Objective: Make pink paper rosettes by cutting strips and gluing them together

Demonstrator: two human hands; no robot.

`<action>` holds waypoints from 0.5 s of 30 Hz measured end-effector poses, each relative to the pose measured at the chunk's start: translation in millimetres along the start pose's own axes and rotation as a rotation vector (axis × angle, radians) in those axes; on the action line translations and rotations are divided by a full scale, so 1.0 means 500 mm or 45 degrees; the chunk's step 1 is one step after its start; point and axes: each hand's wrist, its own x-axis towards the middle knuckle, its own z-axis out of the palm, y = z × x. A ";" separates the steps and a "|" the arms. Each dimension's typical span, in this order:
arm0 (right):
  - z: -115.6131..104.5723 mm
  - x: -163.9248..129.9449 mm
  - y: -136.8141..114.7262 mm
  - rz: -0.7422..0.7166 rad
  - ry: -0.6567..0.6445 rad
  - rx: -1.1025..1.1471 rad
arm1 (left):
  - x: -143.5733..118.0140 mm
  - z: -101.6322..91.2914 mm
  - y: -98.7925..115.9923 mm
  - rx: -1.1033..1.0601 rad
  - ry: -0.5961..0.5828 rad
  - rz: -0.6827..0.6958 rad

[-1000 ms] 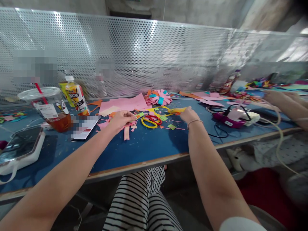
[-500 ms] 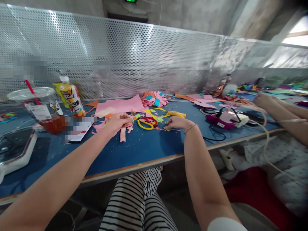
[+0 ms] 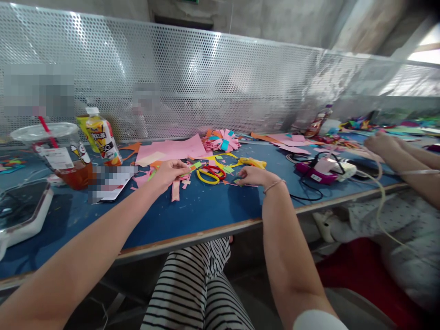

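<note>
Rosette of pink-and-blue paper, twelve o'clock, looks formed; left hand grips unattached green-and-orange paper strip; right hand's grip unclear.

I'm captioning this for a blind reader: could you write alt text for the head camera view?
A person's left hand pinches a green paper strip over a blue table, while the right hand is down at a small green scrap, its grip unclear. Red and yellow scissor handles lie between the hands, with pink paper beyond.
</note>
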 end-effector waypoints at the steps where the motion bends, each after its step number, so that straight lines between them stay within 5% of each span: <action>1: -0.001 -0.007 0.002 0.035 -0.021 -0.002 | 0.002 -0.001 -0.002 0.006 0.004 0.009; 7: 0.006 -0.066 0.024 0.074 0.084 0.070 | 0.005 -0.007 -0.009 -0.014 -0.029 0.007; 15: -0.003 -0.080 -0.012 0.016 -0.115 -0.058 | 0.010 -0.012 -0.018 0.056 -0.059 0.014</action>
